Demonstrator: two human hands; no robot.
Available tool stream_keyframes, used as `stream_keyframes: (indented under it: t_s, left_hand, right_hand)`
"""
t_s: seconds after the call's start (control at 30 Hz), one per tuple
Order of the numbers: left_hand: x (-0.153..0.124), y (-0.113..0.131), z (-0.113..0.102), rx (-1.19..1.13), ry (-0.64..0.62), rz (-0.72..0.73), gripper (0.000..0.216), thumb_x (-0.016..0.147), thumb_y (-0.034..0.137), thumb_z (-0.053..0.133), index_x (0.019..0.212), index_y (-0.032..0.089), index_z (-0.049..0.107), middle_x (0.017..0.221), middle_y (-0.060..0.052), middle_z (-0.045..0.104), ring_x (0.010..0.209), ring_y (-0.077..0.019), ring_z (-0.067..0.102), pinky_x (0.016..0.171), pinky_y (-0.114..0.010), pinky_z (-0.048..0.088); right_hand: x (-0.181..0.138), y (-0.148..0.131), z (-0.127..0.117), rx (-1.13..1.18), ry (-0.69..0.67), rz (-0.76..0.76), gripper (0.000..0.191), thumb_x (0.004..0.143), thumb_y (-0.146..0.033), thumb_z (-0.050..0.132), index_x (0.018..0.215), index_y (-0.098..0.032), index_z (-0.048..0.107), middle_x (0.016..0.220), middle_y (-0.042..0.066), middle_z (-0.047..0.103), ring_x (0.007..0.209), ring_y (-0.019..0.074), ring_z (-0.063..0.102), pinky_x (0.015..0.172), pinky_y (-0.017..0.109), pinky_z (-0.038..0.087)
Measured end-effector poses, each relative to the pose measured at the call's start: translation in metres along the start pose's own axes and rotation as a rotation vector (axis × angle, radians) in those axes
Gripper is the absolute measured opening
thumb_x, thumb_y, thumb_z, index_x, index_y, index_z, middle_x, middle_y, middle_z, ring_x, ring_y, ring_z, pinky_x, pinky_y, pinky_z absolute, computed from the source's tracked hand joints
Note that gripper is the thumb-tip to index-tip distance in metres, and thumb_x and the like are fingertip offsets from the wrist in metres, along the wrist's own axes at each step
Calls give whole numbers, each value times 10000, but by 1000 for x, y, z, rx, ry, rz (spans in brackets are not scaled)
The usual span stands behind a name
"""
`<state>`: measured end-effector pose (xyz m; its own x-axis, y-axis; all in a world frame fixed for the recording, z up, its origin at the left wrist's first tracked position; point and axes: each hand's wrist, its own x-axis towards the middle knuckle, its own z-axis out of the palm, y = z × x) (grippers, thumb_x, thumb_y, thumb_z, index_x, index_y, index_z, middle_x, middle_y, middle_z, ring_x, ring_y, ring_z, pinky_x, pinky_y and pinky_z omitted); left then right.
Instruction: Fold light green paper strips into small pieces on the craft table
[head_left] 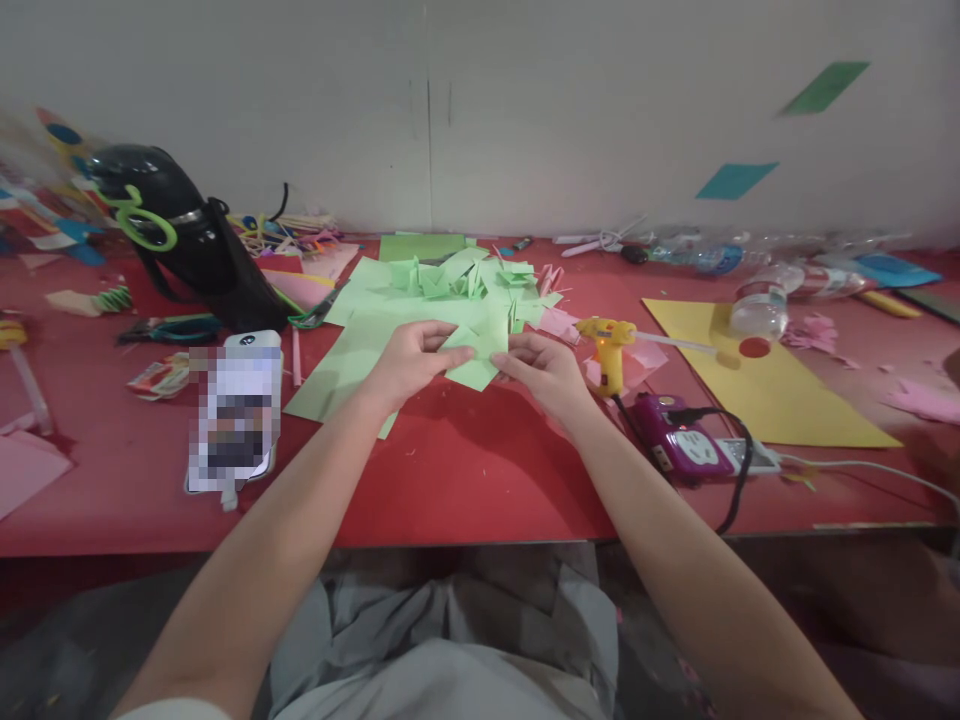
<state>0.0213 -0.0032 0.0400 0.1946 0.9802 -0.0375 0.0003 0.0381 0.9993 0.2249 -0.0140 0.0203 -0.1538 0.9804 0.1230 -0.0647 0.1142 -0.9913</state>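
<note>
A small light-green piece of paper (474, 362) is held up between my two hands, over the red table. My left hand (411, 360) pinches its left side between thumb and fingers. On the right side, my right hand (546, 372) grips the same paper near its edge. Just behind lie larger light-green sheets (337, 355), partly covered by my left hand. A heap of cut and folded green paper pieces (457, 275) rests on them.
Right of my hands stands a yellow glue gun (611, 350), beside a purple power socket (682, 440) with cables. A yellow sheet (810, 400) and plastic bottles (757, 305) lie further right. On the left are a phone (236, 420), pliers (172, 328) and a black bottle (195, 240).
</note>
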Motion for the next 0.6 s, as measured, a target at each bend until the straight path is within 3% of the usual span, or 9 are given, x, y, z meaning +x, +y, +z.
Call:
stream_keyframes:
  t_s: [0.13,0.3,0.43,0.6]
  left_hand:
    - [1,-3,3,62,18,54,485,603,344,861,1014,134,711,1001,-114,737,876,-234,687,803,-368,542]
    - [0,-3,4,105,-94,197,296,688,366,794,900,171,724,946,-60,739,907,-219,675,829,-334,530]
    - [0,-2,6,198,-120,272,159,756,314,721,835,176,709,866,-35,707,847,-186,645,795,-305,507]
    - [2,-1,3,420,-16,435,79,750,206,693,821,203,727,1032,-57,677,905,-172,596,840,-298,461]
  right_hand:
    - [0,0,2,5,-8,-2,397,727,-505,768,948,-183,701,756,27,694,641,137,629,688,322,574]
    - [-1,2,3,7,0,-27,401,746,-526,744,995,-215,698,925,49,710,818,173,657,734,313,571]
    - [0,6,0,26,-10,-44,339,787,-521,708,927,-212,698,875,34,685,791,157,633,743,296,532]
    - [-1,4,-1,-22,-44,-75,309,804,-508,696,830,-201,698,783,10,639,743,138,571,736,281,467]
